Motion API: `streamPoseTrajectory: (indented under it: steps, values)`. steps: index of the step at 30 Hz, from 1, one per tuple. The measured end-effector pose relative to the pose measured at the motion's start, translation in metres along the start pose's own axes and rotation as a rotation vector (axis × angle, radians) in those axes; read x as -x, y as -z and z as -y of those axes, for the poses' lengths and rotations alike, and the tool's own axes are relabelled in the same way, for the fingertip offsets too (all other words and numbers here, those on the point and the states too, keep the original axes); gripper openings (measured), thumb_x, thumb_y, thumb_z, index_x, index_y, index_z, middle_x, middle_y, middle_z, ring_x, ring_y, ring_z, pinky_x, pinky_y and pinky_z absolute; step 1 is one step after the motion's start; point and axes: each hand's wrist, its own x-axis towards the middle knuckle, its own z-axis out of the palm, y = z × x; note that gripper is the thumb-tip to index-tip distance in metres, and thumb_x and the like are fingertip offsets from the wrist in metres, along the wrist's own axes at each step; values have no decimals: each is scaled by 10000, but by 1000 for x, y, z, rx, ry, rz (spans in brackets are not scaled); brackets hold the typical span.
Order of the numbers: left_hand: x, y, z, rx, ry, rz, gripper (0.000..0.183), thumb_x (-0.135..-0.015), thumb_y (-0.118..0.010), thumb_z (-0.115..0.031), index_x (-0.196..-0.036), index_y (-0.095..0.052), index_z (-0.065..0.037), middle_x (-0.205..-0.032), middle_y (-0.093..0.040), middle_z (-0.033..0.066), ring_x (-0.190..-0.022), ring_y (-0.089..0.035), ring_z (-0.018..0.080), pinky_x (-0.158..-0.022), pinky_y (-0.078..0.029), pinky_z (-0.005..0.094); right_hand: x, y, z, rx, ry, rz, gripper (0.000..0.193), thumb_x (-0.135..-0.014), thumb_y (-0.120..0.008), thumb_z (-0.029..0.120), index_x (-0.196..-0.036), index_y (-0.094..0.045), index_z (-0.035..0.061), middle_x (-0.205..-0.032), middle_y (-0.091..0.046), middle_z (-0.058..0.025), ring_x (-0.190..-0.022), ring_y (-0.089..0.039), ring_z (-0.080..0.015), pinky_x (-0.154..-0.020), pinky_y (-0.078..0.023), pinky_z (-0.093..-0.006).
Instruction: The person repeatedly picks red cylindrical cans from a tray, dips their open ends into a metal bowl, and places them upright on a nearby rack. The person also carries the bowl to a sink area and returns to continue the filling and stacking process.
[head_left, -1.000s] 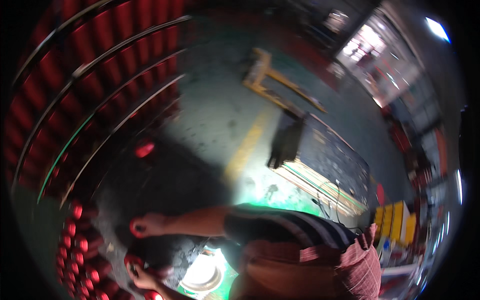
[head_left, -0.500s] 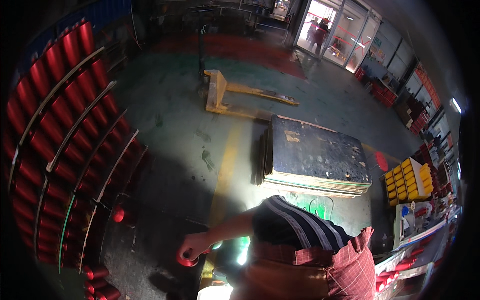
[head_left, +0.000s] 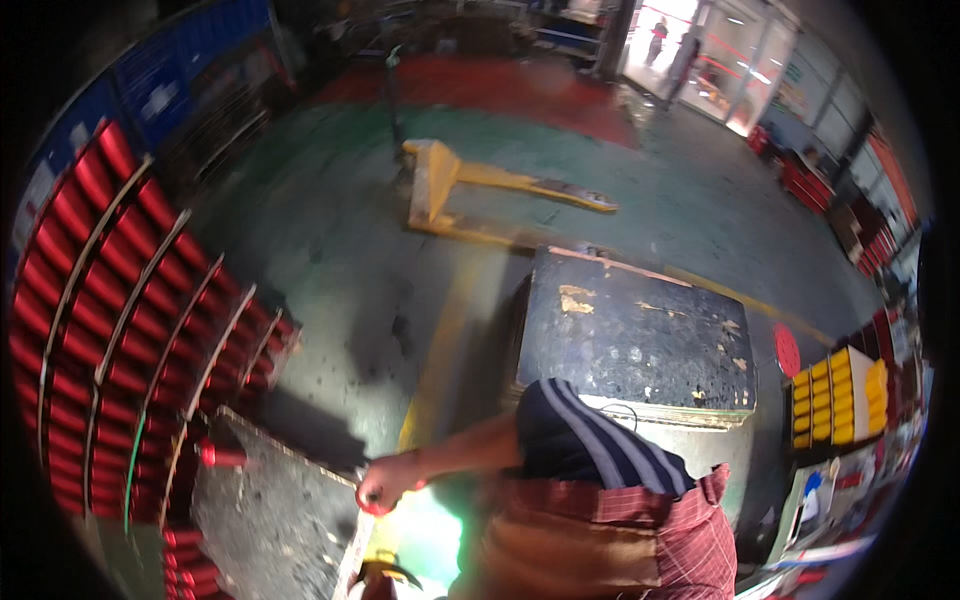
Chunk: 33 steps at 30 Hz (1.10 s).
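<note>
My right hand (head_left: 397,474), on a bare forearm reaching across to the left, is closed around a red, round-ended piece (head_left: 373,506) that looks like the end of a red cylinder. Most of that piece is hidden by the fingers. Below the hand, a bright green-white glare (head_left: 430,530) washes out the surface. A dark curved part (head_left: 385,578) shows at the lower edge. To the hand's left, one red cylinder (head_left: 222,455) lies by a worn dark board (head_left: 270,520). My left hand does not show.
Red cylinders (head_left: 120,300) rise in slatted layers on the left. More lie at the lower left (head_left: 190,565). Ahead are a stack of dark boards (head_left: 630,340) and a yellow pallet jack (head_left: 435,190). On the right stand a red stool (head_left: 787,350) and yellow cylinders (head_left: 830,405).
The view has shifted, so the board stack and the dark board at left appear differently placed. My right hand still grips the red piece, now beside the dark board's edge.
</note>
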Motion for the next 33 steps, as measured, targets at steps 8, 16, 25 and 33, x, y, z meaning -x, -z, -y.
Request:
streamPoseTrajectory:
  steps: [8,16,25,33]
  values:
    - [182,41,25,188,-6,-274,249,-838,-670,-171,-1068,-693,-79,-954,-689,102,-844,-634,184,-787,-494,332,76,-36,51,-471,-118,131,162,-912,-646,127,-1030,-673,18,-890,-671,-16,-765,-607,-83,-656,-496,-224]
    - [357,41,42,210,-41,-640,216,-832,-667,-153,-1030,-706,-76,-902,-698,89,-789,-642,165,-727,-512,316,87,-135,69,-10,-194,285,247,-797,-713,-50,-1036,-655,-34,-871,-655,-28,-756,-589,-79,-679,-486,-224]
    - [541,-57,114,-20,268,-1032,296,-784,-695,-197,-1062,-712,-98,-877,-694,60,-751,-627,149,-707,-511,297,117,-263,101,-122,-159,943,338,-767,-717,-104,-1093,-637,-59,-966,-650,-56,-861,-613,-98,-751,-505,-228]
    - [738,-153,156,553,410,-1650,199,-769,-711,2,-968,-707,-5,-826,-645,-26,-750,-560,41,-694,-485,218,218,-413,161,170,39,1381,353,-700,-825,34,-1026,-704,-24,-874,-666,0,-707,-518,-32,-634,-453,-201]
